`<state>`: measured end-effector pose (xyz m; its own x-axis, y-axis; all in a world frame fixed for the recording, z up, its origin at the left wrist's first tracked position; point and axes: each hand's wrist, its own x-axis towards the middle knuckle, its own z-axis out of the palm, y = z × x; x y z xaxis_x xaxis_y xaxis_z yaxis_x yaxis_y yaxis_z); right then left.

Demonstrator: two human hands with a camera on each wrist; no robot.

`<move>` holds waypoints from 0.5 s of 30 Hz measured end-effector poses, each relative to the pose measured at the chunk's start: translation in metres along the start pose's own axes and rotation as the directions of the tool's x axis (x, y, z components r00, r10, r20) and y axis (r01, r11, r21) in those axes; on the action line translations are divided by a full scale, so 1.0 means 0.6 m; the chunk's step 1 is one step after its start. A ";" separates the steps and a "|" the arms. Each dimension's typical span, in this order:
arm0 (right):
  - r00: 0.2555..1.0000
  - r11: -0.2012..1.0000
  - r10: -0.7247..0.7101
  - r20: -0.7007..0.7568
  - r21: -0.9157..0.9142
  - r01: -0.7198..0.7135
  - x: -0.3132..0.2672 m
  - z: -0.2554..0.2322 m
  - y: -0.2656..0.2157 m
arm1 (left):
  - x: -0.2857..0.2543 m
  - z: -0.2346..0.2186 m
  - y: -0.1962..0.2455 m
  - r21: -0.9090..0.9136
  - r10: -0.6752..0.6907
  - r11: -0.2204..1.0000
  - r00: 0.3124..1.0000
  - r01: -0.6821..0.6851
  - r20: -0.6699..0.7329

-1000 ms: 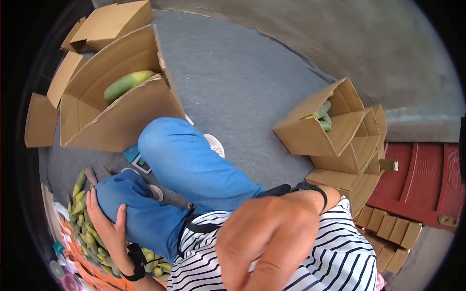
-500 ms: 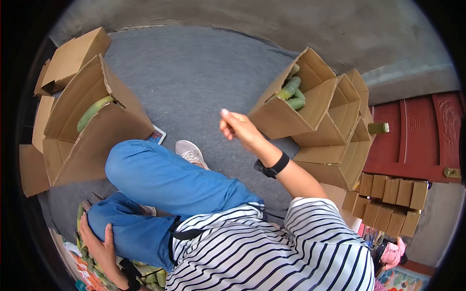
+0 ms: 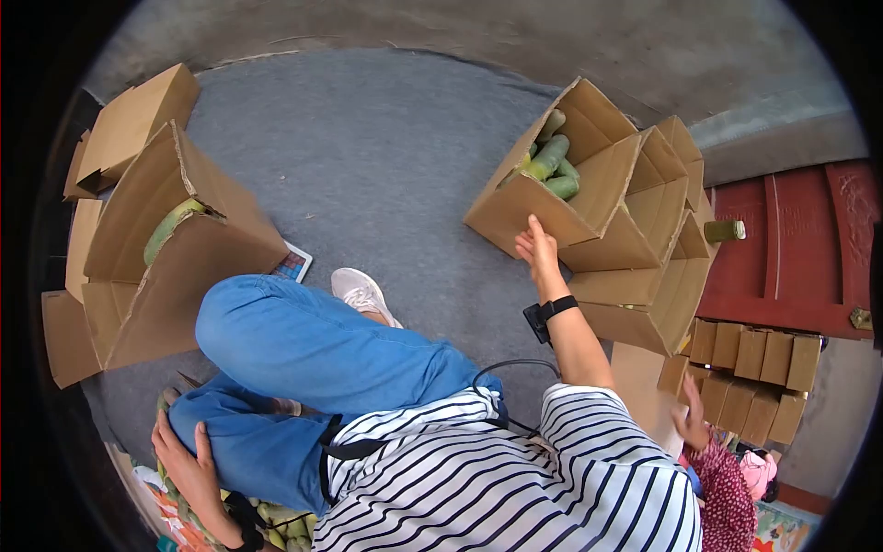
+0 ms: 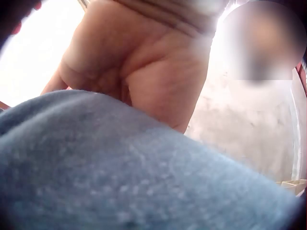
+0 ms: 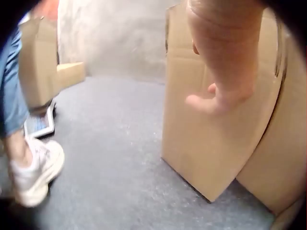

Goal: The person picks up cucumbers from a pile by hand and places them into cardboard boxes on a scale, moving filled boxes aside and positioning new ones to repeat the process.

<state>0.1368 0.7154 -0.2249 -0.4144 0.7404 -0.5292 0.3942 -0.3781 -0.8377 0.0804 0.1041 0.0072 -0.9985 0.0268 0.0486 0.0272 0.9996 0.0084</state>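
Note:
My left hand [image 3: 187, 460] rests on the knee of my blue jeans [image 3: 322, 340], its fingers spread over the denim. The denim fills the lower part of the left wrist view below that hand [image 4: 144, 62]. My right hand [image 3: 538, 247] holds nothing and is at the side of a tall cardboard box [image 3: 529, 213], with one finger pointing out. In the right wrist view the hand [image 5: 225, 57] overlaps the box's brown wall [image 5: 201, 143]. Several green, cucumber-like vegetables [image 3: 549, 158] stand inside this box.
Another cardboard box [image 3: 207, 267] on the left holds one green vegetable [image 3: 166, 230]. A scale [image 3: 294, 262] sits beside it. More boxes [image 3: 676, 248] stand at the right. Another person's hand [image 3: 692, 419] reaches in at lower right. Green vegetables [image 3: 290, 524] lie by my left arm.
My right hand has swung from close to the camera out to the right-hand box. The view has turned, and another person's arm has come in at lower right. My left hand stays on the knee.

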 end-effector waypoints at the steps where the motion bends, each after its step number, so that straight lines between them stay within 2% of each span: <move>1: 1.000 1.000 0.003 0.006 0.003 -0.003 0.006 0.000 0.002 | 0.001 -0.001 0.000 -0.013 0.001 1.000 1.000 -0.001 0.007; 5: 0.999 0.999 -0.046 0.004 -0.026 0.046 0.039 -0.015 -0.009 | 0.000 -0.012 -0.006 -0.027 -0.030 0.999 0.999 0.031 0.040; 7: 0.999 0.998 -0.048 -0.015 -0.032 0.048 0.062 -0.017 -0.018 | 0.004 -0.028 -0.002 -0.039 -0.011 0.999 0.989 0.017 0.149; 8: 0.999 0.998 -0.054 -0.008 -0.031 0.054 0.069 -0.020 -0.021 | 0.010 -0.040 -0.001 -0.040 -0.018 0.999 0.990 0.024 0.143; 10: 0.999 0.998 -0.031 -0.026 -0.061 0.029 0.084 -0.015 -0.029 | 0.027 -0.079 0.004 -0.198 0.173 0.971 0.963 -0.132 0.206; 11: 0.999 0.998 -0.022 0.029 -0.061 0.024 0.083 -0.013 -0.031 | 0.031 -0.098 0.012 -0.369 0.142 0.927 0.974 -0.069 0.175; 12: 0.997 0.988 0.006 0.078 -0.156 0.007 0.081 -0.001 -0.034 | 0.041 -0.128 0.037 -0.524 0.094 0.852 0.986 -0.010 0.135; 13: 0.979 0.962 0.069 0.192 -0.271 -0.015 0.079 0.015 -0.037 | 0.057 -0.164 0.057 -0.578 0.098 0.815 0.993 -0.037 0.073; 15: 0.936 0.936 0.047 0.350 -0.342 0.081 0.041 0.078 -0.047 | 0.096 -0.216 0.089 -0.678 0.065 0.727 0.994 -0.108 -0.090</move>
<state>0.0769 0.7183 -0.2206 -0.6562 0.4807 -0.5816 0.6158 -0.1043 -0.7810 0.0305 0.1578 0.1400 -0.9863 0.0903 0.1384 0.1608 0.7174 0.6779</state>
